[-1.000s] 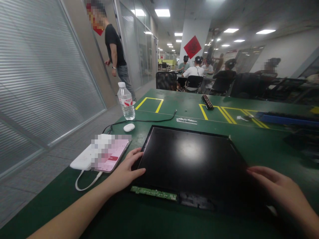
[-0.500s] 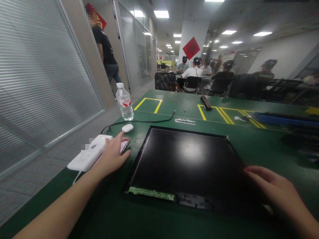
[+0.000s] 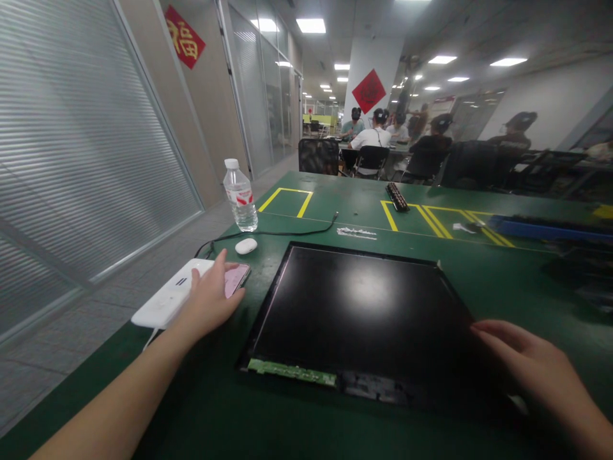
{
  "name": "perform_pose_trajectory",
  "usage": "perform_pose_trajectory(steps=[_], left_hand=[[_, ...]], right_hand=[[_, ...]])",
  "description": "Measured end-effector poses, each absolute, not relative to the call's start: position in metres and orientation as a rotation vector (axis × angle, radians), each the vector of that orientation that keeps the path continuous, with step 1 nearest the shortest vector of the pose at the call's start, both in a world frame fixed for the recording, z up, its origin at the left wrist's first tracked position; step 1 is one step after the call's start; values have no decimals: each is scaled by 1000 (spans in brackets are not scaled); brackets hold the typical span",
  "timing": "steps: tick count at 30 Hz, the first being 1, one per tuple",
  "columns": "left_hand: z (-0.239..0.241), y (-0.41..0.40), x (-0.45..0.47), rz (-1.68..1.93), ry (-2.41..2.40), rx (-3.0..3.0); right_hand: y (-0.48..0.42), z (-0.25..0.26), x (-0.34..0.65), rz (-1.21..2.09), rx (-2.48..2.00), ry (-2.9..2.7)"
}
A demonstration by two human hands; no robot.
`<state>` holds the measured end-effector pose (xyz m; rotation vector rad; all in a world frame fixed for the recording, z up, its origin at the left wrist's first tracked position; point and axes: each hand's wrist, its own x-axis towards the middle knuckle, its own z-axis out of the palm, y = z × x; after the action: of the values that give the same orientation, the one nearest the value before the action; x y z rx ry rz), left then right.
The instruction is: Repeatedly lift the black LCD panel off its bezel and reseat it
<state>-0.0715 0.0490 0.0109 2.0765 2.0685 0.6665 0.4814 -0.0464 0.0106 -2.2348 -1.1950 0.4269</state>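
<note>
A black display panel (image 3: 335, 313) lies flat on the green table, a strip of green circuit board (image 3: 292, 372) along its near edge. At the panel's right edge is my right hand (image 3: 527, 358), fingers closed together with the tips at the rim; its lower side is dark. My left hand (image 3: 211, 291) reaches over a phone (image 3: 235, 278) with a pinkish screen, fingers spread, partly covering it. Beside that hand lies a white power bank or similar flat device (image 3: 165, 297) with a white cable. A small white oval case (image 3: 246, 246) sits just beyond the fingertips.
A water bottle (image 3: 241, 198) stands at the table's left edge, near a black cable (image 3: 287, 232). Yellow tape marks, a small dark strip-like part (image 3: 397, 197) and a blue tray (image 3: 546, 229) lie farther back. Several people sit at tables beyond.
My left hand has drawn back slightly toward the left, uncovering more of the phone screen. The person walking at the left has left the view. My right hand stays at the panel.
</note>
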Motion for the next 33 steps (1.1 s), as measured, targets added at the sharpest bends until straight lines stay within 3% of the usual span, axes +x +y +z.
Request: perform_pose_trajectory(steps=[33], left_hand=[[25, 28, -69, 428, 2224, 2105]], right_hand=[[-46, 20, 474, 467, -2300, -1134]])
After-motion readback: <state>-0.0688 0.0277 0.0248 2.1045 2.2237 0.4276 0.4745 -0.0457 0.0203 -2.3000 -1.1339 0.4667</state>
